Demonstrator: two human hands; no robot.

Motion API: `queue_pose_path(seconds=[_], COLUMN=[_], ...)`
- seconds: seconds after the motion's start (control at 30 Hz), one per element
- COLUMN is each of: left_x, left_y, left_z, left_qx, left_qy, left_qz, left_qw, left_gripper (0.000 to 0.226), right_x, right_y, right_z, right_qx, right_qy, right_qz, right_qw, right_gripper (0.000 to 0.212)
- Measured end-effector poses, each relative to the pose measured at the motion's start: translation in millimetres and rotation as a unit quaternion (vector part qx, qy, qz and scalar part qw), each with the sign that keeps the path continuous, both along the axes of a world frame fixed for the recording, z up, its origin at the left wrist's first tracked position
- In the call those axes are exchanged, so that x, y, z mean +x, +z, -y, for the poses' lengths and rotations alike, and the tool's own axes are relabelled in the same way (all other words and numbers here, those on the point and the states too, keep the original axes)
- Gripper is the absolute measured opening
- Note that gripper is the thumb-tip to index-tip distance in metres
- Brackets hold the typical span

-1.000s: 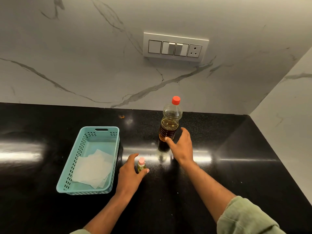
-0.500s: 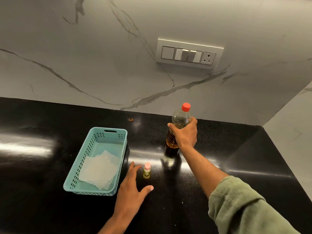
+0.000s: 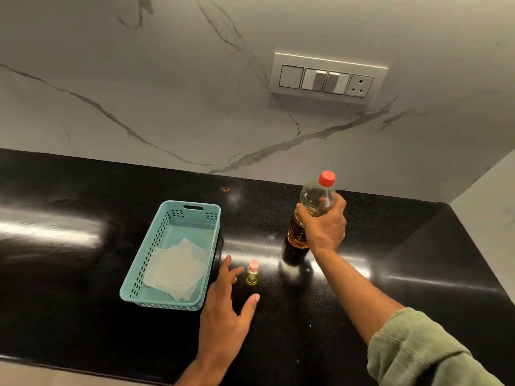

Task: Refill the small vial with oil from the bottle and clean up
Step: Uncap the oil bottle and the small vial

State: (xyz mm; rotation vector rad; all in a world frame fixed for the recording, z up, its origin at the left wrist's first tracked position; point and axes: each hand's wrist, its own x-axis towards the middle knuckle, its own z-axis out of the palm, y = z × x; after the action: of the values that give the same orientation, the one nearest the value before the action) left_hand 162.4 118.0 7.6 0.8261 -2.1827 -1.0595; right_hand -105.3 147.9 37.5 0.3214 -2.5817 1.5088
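On my left, the teal perforated plastic basket with white folded paper tissues sits where it was on the glossy black stone counter. My left hand lies spread wide and empty just beside the small glass vial with the pink cap, not touching it; a second ago those fingers were around the vial, which stands in the same spot. Further right, my right hand, which was only reaching then, now holds the shoulder of the clear plastic oil bottle with the red cap. The bottle stands tilted slightly, cap on, its base at the counter.
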Motion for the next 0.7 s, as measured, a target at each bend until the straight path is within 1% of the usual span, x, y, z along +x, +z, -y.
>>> queue_pose_path(seconds=[0.07, 0.2, 0.33, 0.4, 0.53, 0.7], left_x=[-5.1, -19.5, -36.6, -44.6, -60.3, -73.0], left_y=[-1.9, 0.8, 7.0, 12.0, 18.3, 13.7], left_z=[-2.9, -14.1, -18.7, -18.3, -15.9, -16.0], left_qx=[-0.017, -0.016, -0.041, -0.049, -0.027, -0.013], left_qy=[-0.014, -0.046, -0.099, -0.116, -0.142, -0.199], left_qz=[-0.004, -0.023, -0.051, -0.053, -0.039, 0.035], left_qw=[1.000, 0.999, 0.993, 0.991, 0.989, 0.979], left_gripper=[0.097, 0.078, 0.072, 0.073, 0.084, 0.100], right_x=[11.2, 40.1, 63.2, 73.5, 95.8, 114.1], right_y=[0.7, -5.0, -9.4, -7.0, -2.7, -2.1], right_z=[-13.4, -49.2, -83.9, -97.5, -112.0, -116.2], right_qx=[-0.007, -0.011, 0.017, 0.029, 0.053, 0.052], right_qy=[0.001, -0.003, -0.005, -0.006, 0.006, 0.002], right_qz=[0.005, 0.010, -0.004, -0.015, -0.024, -0.002], right_qw=[1.000, 1.000, 1.000, 0.999, 0.998, 0.999], right_gripper=[0.081, 0.082, 0.086, 0.087, 0.086, 0.089])
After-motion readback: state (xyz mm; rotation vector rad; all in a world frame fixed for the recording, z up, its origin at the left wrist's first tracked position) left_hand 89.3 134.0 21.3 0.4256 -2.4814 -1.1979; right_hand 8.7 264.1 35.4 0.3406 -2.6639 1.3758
